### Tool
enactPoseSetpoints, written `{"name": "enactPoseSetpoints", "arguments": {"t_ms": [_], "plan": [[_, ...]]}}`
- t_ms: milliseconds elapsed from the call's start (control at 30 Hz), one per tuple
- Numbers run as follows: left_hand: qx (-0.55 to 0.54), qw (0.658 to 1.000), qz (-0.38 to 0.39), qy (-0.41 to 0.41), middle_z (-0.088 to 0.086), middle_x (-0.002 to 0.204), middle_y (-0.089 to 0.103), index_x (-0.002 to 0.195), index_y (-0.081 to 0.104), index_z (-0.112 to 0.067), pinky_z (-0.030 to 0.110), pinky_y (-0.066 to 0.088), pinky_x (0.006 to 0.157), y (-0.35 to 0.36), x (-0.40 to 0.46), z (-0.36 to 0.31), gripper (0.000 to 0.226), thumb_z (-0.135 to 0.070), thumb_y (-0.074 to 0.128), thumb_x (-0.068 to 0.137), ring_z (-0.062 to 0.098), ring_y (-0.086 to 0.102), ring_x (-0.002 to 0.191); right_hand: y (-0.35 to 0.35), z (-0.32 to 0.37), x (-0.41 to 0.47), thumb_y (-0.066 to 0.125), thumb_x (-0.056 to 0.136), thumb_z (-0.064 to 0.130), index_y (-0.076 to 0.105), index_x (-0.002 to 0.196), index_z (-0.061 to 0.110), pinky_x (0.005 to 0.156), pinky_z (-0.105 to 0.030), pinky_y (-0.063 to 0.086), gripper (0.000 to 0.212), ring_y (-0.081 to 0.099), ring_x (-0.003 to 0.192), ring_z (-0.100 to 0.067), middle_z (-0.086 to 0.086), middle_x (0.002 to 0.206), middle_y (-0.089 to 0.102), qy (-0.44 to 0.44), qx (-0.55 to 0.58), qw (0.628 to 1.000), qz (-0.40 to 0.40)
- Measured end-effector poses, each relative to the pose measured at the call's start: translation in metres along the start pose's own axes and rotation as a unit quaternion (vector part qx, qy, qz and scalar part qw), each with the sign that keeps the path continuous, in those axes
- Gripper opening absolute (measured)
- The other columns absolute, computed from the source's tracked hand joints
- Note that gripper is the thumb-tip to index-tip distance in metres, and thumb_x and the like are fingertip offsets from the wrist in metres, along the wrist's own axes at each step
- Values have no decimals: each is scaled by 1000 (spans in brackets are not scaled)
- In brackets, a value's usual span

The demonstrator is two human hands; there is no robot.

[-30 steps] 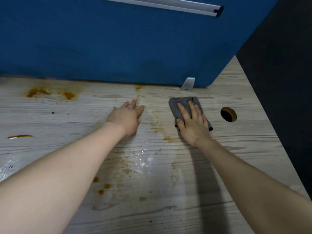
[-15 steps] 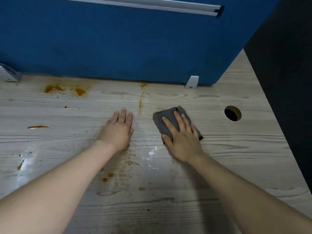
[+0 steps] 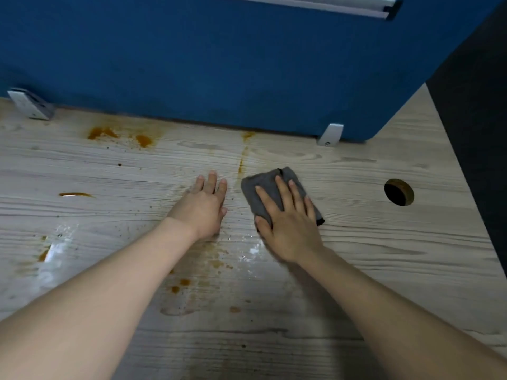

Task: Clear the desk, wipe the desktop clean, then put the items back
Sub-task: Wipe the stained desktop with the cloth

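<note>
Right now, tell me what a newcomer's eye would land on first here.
Orange-brown stains blotch the pale wooden desktop near the blue partition. At centre, the right hand presses a grey cloth flat, the left hand flat beside it. A round cable hole lies right.

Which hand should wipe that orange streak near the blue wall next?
The right hand, probably. It already presses the grey cloth flat on the desk, and the orange streak lies just beyond the cloth's far left corner. The left hand rests bare on the desk.
</note>
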State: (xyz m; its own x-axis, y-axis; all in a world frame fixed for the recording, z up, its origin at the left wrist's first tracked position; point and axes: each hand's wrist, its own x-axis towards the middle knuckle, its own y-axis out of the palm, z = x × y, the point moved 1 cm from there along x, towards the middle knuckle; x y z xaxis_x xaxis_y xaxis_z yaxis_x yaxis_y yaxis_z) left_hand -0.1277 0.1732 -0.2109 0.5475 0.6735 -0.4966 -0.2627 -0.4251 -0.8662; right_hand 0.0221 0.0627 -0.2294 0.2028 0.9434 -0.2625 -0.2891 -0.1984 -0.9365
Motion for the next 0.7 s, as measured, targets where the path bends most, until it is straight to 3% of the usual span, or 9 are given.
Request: {"name": "enactPoseSetpoints", "arguments": {"t_ms": [100, 267, 433, 533, 700], "plan": [[-8, 1000, -5, 1, 13, 158, -13, 151, -5, -12, 41, 11, 119, -1, -1, 0, 64, -31, 30, 102, 31, -3, 146, -11, -17, 31, 21, 97, 54, -2, 148, 43, 116, -42, -7, 57, -16, 144, -16, 6, 157, -19, -6, -8, 1000, -4], [-16, 1000, -11, -3, 11, 158, -12, 152, -4, -14, 38, 9, 119, -1, -2, 0, 64, -32, 31, 102, 29, -3, 146, -19, -19, 64, 21, 99, 49, -3, 150, 38, 116, -44, -9, 57, -16, 145, -19, 2, 158, -18, 67, 11, 998, -5], [-17, 1000, -5, -7, 11, 158, -13, 152, -4, -14, 41, 11, 119, -2, -3, -1, 64, -31, 32, 101, 29, -4, 146, -1, 10, 12, 20, 100, 48, -6, 149, 38, 114, -42, -13, 57, -20, 144, -19, 2, 157, -23, -7, 15, 1000, -11], [-13, 1000, -3, -10, 10, 158, -12, 152, -4, -15, 39, 11, 119, -4, -4, -1, 64, -31, 32, 102, 29, -3, 146, -5, -1, 23, 19, 99, 50, -4, 149, 39, 115, -41, -10, 56, -17, 144, -16, 4, 157, -20, -36, -6, 999, -7], [0, 1000, -8, -9, 10, 158, -11, 152, -4, -15, 36, 10, 118, -5, -5, -2, 64, -32, 32, 102, 28, -2, 147, -22, -21, 70, 19, 100, 47, -4, 150, 35, 116, -41, -8, 57, -14, 145, -18, 2, 158, -18, 41, 6, 999, 1]]}}
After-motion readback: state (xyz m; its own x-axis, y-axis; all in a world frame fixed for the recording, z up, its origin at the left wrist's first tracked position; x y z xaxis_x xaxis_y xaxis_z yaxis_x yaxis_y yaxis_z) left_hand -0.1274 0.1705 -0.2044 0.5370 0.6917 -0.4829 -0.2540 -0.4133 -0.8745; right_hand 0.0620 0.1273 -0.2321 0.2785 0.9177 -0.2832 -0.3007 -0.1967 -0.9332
